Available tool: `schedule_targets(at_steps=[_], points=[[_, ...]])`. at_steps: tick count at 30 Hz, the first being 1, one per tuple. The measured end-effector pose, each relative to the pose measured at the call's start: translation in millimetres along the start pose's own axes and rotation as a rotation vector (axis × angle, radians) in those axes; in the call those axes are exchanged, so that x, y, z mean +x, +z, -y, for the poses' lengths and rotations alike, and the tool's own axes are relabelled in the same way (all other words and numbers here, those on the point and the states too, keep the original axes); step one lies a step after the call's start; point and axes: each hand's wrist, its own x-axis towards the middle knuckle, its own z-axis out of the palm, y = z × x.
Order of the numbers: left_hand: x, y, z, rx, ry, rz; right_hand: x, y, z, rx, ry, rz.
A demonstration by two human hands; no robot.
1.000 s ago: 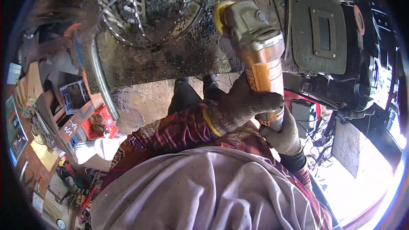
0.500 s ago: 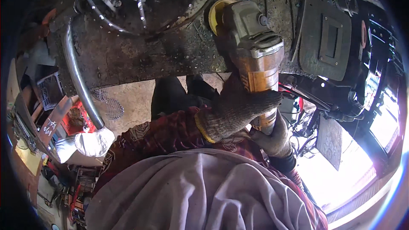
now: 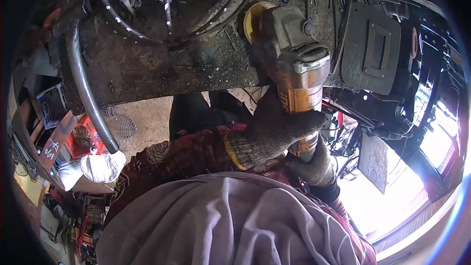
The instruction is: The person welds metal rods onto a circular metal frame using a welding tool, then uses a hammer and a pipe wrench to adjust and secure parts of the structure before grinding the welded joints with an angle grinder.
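Holding: left grip wrapped around the barrel of the angle grinder; right grip closed about its tail end, both in knit gloves.
Grinder: head end over the near part of the dark surface, tail toward the body; contact unclear.
Weight: likely heavy, metal head pulling forward.
Casing: rigid; worn barrel may slide under knit.
Yellow disc: probably stiff, chip-prone; no hold there.
Best hold: barrel plus tail.

Grinder: matt metal head, glossy plastic body. Gloves: rough knit cloth. Bent tube: shiny metal.
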Motion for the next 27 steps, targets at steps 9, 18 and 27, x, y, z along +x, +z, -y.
schedule_targets(at_steps=[9, 18, 27], points=[[4, 5, 4, -0.211, -0.064, -0.024, -2, 1, 17, -0.2, 0.094, -0.061], [4, 5, -7, -0.122, -0.067, -0.065, 6, 1, 31, -0.122, 0.167, -0.041], [6, 4, -6, -0.168, -0.032, -0.046, 7, 5, 33, 0.101, 0.232, -0.093]])
